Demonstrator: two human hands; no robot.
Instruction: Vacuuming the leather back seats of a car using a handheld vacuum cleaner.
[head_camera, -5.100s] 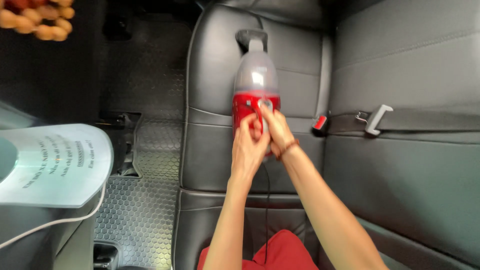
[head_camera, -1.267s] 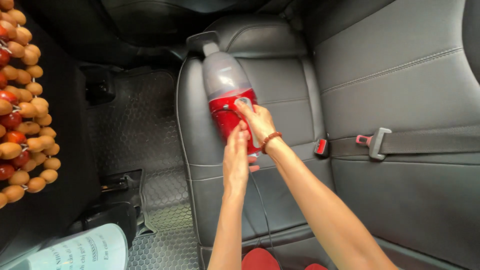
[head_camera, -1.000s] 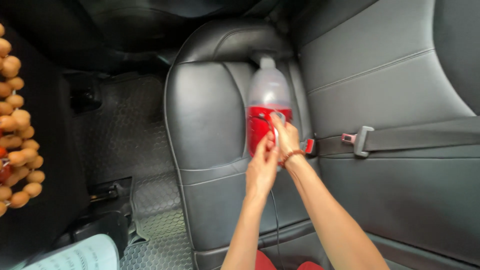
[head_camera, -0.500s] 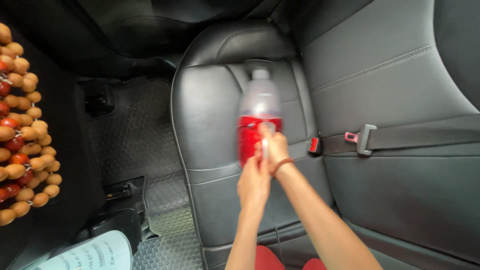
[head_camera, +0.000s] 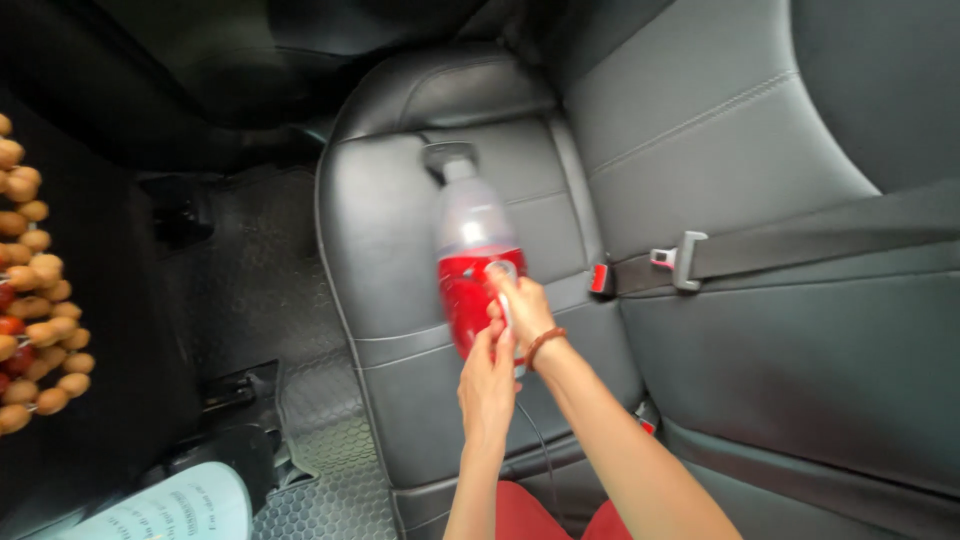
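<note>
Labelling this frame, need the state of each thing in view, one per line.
hand vacuum: gripped, nozzle down on the seat cushion
right hand: closed on the vacuum's handle
left hand: against the vacuum's rear end
seat belt: unbuckled, lying across the backrest
buckle: empty

This is the inside of a car, seen over the back seat. A black leather seat cushion (head_camera: 400, 250) with stitched panels fills the centre of the frame, and its backrest (head_camera: 760, 130) rises at the upper right. A seat belt (head_camera: 800, 235) with a metal tongue lies across it at right, beside a red buckle (head_camera: 600, 280). A honeycomb-patterned rubber floor mat (head_camera: 310, 470) covers the footwell at lower left, and a wooden-bead seat cover (head_camera: 35, 290) hangs at the left edge.
</note>
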